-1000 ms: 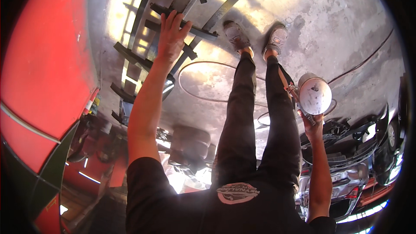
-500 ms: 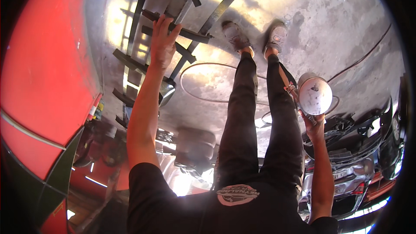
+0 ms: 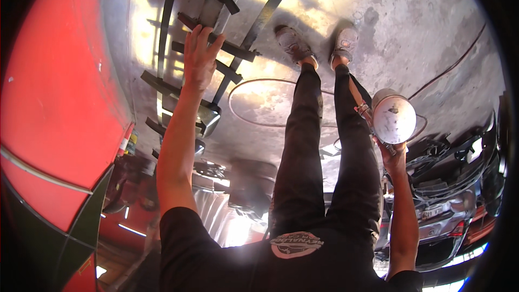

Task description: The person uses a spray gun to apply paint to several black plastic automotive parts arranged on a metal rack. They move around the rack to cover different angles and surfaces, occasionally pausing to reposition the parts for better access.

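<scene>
The spray gun [image 3: 371, 123] with its round, pale-faced cup [image 3: 394, 121] is in the right hand [image 3: 394, 157], fingers closed around it beneath the cup; the grip is partly hidden and a dark mark sits on the cup's face. Well to the left, the left hand [image 3: 200, 64] is loosely open with thumb apart, its fingertips over a dark bar [image 3: 239, 51] on a dark stand [image 3: 165, 35]; whether they touch it I cannot tell. Inverted pale lettering surrounds an emblem [image 3: 295, 244] on the black shirt [image 3: 232, 267], and a silver car [image 3: 446, 229] bears a small printed plate [image 3: 439, 212]. A red panel [image 3: 48, 86] is cut off leftward.
</scene>
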The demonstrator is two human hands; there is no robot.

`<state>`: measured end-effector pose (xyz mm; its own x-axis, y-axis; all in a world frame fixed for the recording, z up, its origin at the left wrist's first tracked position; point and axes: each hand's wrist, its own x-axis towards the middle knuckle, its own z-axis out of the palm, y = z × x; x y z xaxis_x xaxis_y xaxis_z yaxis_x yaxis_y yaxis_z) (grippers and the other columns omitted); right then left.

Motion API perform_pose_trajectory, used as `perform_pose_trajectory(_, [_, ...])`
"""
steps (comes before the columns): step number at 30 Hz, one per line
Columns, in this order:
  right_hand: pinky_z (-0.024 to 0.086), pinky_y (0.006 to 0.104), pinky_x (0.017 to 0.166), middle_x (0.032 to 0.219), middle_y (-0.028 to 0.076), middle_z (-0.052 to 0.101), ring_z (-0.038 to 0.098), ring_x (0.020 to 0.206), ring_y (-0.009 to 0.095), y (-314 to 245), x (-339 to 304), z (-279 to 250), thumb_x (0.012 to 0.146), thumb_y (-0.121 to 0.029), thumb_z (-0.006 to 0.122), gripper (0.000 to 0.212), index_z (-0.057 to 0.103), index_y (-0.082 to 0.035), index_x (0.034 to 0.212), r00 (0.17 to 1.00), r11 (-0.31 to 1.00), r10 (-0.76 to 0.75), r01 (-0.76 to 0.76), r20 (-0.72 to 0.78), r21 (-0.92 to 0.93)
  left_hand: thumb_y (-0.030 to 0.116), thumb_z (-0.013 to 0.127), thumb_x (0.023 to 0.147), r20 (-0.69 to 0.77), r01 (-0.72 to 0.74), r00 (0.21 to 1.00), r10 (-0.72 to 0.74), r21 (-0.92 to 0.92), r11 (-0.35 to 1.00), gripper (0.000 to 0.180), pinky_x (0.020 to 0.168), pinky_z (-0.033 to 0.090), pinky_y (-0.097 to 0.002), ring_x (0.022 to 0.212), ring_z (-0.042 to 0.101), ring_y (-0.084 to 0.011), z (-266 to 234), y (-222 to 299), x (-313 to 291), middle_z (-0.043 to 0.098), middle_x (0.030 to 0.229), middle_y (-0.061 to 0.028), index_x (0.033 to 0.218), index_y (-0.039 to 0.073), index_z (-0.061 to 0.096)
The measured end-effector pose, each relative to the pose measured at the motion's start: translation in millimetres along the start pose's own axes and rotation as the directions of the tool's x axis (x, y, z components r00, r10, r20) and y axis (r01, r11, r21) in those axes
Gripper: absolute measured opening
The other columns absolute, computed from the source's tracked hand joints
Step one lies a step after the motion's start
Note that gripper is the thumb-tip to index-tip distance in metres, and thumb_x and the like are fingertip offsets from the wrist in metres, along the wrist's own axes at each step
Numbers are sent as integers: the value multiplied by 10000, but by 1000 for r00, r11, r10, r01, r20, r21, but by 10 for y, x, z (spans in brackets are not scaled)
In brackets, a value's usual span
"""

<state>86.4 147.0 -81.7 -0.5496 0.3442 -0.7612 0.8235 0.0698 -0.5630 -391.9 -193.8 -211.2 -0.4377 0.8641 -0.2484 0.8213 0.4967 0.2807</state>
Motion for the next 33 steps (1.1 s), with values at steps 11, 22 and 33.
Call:
perform_pose_trajectory(11, [547, 437, 896, 1133, 183, 720, 714, 1022, 352, 818, -276, 52, 866, -80, 747, 356, 675, 8, 1204, 997, 980, 8, -22, -72, -197, -31, 719, 729, -42, 17, 999, -11, 128, 992, 522, 1137, 392, -583, 1297, 561, -371, 43, 29, -128, 629, 1269, -77, 1193, 207, 719])
perform_pose_trajectory(22, [552, 476, 860, 1051, 190, 745, 726, 944, 396, 481, 40, -1, 846, -89, 735, 344, 687, 18, 1170, 999, 998, 31, -29, 32, -52, -18, 714, 772, -10, 9, 1000, -8, 97, 995, 491, 1151, 379, -589, 1307, 573, -349, 30, 26, -98, 649, 1298, -43, 1201, 221, 707])
perform_pose_trajectory(33, [555, 401, 883, 1076, 145, 768, 737, 976, 276, 455, 131, -1, 872, -54, 782, 307, 717, 11, 1165, 998, 998, 59, -58, -34, 21, 19, 739, 747, 104, -17, 995, 3, 131, 991, 548, 1147, 366, -608, 1301, 514, -328, -135, 86, -44, 578, 1309, -56, 1250, 234, 711])
